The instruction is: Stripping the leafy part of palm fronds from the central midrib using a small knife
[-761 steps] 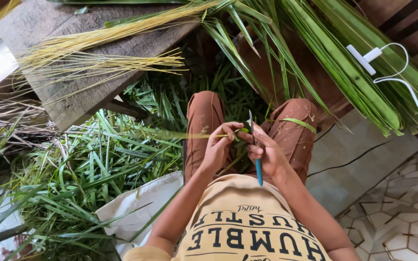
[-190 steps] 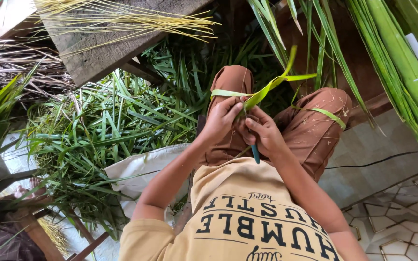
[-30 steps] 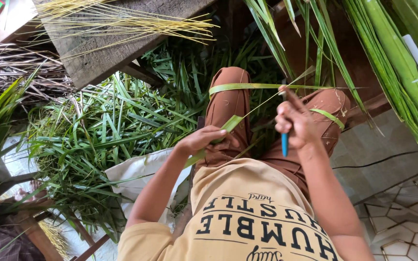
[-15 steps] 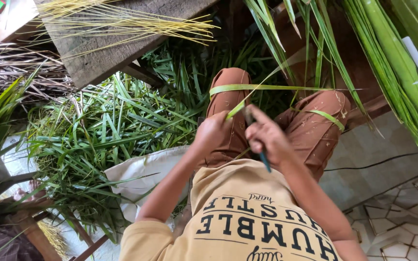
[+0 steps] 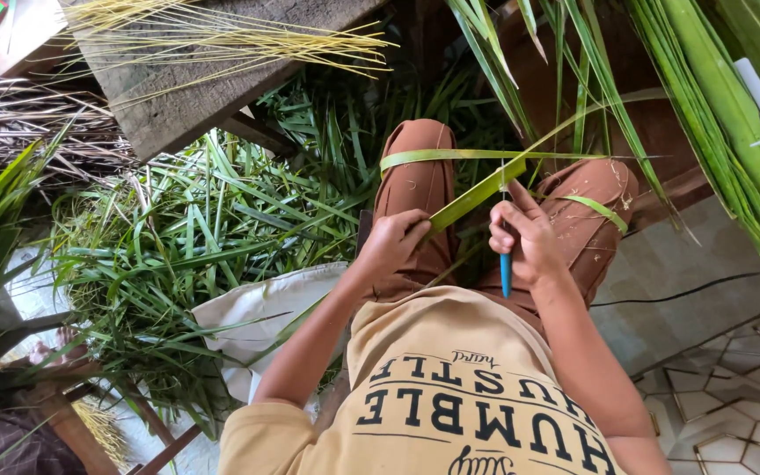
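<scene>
Stripping step in hand: left hand [image 5: 396, 239] pinched shut on green palm leaf [image 5: 477, 195] above knees; right hand [image 5: 521, 236] fisted round blue-handled knife [image 5: 505, 264], blade at leaf. Next: steady pull along midrib.

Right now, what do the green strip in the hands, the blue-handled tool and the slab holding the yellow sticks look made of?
The green strip looks like fresh palm-type leaf: glossy, long-veined. The blue handle seems smooth plastic; its blade is hard to make out. The slab looks like weathered grey wood, rough and grained.
</scene>
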